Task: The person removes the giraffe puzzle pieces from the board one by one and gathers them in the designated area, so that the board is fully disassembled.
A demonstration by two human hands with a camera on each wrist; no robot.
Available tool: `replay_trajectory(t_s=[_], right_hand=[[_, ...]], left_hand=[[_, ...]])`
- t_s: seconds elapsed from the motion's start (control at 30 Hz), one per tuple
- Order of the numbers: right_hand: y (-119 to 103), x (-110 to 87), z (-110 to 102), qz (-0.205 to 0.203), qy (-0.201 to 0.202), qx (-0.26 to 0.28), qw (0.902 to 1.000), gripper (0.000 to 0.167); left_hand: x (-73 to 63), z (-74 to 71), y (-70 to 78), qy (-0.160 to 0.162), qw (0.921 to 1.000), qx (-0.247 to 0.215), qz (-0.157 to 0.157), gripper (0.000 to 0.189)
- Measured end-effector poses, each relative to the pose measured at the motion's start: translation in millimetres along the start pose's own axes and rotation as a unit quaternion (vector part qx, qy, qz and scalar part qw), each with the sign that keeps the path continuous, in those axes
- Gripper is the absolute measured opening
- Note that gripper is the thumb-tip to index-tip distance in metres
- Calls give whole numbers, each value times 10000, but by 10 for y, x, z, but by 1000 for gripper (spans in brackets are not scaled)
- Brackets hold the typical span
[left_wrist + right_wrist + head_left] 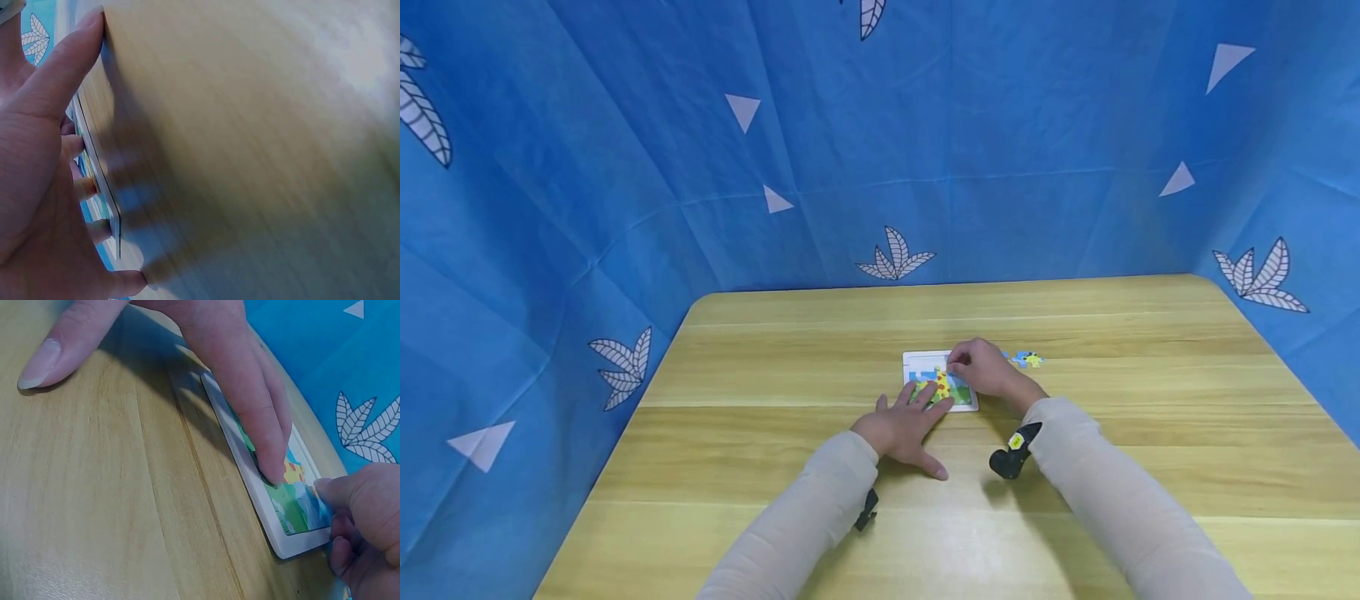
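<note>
A small jigsaw puzzle board (925, 354) with a white rim lies on the table, showing a yellow giraffe with orange spots on green and blue. My left hand (904, 429) has its fingers spread, their tips resting on the near part of the picture, thumb out on the wood. At the board's right side my right hand (988, 368) pinches a blue puzzle piece (309, 501) between thumb and fingers, low over the picture; the fingers mostly hide it. In the right wrist view, a left fingertip (272, 472) touches the picture beside the giraffe.
Several loose puzzle pieces (1028, 359), blue and yellow, lie right of the board beyond my right hand. The wooden table (775, 358) runs back to a blue cloth (820, 217) with leaf and triangle prints. Black wrist devices (1013, 452) sit under both sleeves.
</note>
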State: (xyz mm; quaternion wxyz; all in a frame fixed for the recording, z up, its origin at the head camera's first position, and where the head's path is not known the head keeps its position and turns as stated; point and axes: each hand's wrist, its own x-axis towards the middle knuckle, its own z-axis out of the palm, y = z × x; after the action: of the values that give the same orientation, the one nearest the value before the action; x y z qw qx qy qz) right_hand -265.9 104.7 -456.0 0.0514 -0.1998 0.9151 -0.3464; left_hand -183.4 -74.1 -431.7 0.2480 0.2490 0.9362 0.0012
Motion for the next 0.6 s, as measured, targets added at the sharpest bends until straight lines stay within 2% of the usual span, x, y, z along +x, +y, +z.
replay_trajectory(t_s=[0.3, 0.6], right_hand=[[-18, -15, 21, -116, 226, -24, 9997, 9], [-28, -22, 31, -71, 174, -46, 9998, 10]], left_hand=[[-6, -3, 5, 21, 10000, 3, -3, 104], [-10, 0, 5, 24, 10000, -5, 0, 104]])
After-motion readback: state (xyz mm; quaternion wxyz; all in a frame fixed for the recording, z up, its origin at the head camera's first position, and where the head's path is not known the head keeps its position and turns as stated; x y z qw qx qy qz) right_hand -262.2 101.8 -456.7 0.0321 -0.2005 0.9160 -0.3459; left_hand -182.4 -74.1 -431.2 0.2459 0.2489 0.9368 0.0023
